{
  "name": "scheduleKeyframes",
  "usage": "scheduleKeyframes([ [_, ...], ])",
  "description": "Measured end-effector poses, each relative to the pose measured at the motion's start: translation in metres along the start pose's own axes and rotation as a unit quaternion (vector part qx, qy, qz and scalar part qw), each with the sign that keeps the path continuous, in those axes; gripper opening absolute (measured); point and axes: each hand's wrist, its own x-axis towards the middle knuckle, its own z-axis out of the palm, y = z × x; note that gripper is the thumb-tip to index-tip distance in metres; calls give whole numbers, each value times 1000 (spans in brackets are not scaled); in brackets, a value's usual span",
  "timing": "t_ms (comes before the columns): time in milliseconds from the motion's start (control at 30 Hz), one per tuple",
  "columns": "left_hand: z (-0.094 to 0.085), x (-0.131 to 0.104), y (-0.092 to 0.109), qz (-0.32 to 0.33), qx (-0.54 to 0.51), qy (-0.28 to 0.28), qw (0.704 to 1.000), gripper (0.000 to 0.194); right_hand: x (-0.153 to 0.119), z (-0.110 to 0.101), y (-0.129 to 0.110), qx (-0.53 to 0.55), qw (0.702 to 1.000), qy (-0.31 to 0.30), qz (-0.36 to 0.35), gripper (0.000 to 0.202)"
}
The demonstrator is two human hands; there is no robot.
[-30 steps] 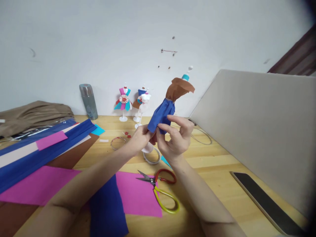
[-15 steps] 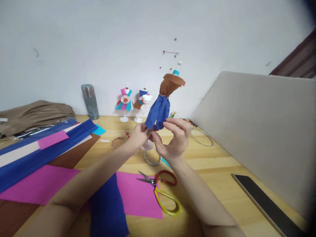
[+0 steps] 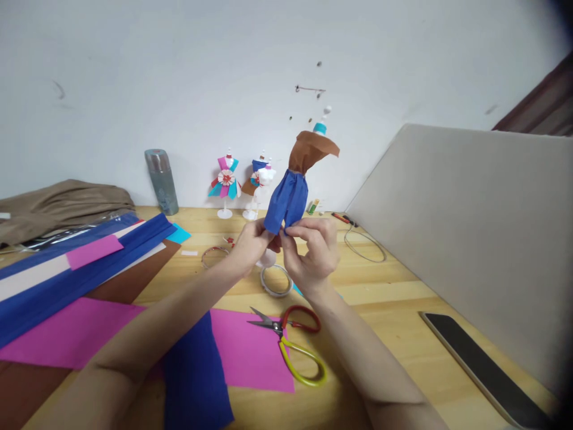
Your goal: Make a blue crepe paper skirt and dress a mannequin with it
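Observation:
A small white dress form [image 3: 327,111] leans to the right, dressed in a brown paper top [image 3: 308,149], a teal neck band [image 3: 319,128] and a blue paper skirt [image 3: 289,200] split at the front. My left hand [image 3: 251,248] is closed round the lower part of the form, just under the skirt's left hem. My right hand [image 3: 313,248] pinches the skirt's lower right hem between thumb and forefinger. Part of the stand is hidden behind my hands; its white base [image 3: 267,258] shows between them.
Open scissors [image 3: 277,327] lie on pink paper [image 3: 250,352]. Behind them is a tape roll [image 3: 276,280]. Blue, pink and brown sheets cover the left. At the back stand a bottle [image 3: 162,182] and dressed forms [image 3: 226,179]. A phone [image 3: 483,364] lies right.
My right thumb and forefinger have closed on the skirt's hem, where the fingers were apart before. The view has shifted slightly.

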Motion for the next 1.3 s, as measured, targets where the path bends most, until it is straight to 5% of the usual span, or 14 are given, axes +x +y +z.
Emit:
scheduleKeyframes([
  [467, -10, 9, -10, 44, 16, 21, 999, 7, -9, 5, -1, 30, 999, -42, -3, 20],
  [767, -23, 24, -22, 31, -20, 20, 999, 12, -14, 5, 15, 9, 993, -95, -64, 10],
  [1033, -39, 38, -51, -85, -95, -14, 992, 23, -17, 4, 63, -25, 996, -32, 78, 11],
  [1300, -57, 37, -61, -154, -112, -117, 975, 32, -33, 11, 84, 38, 958, -142, 246, 9],
])
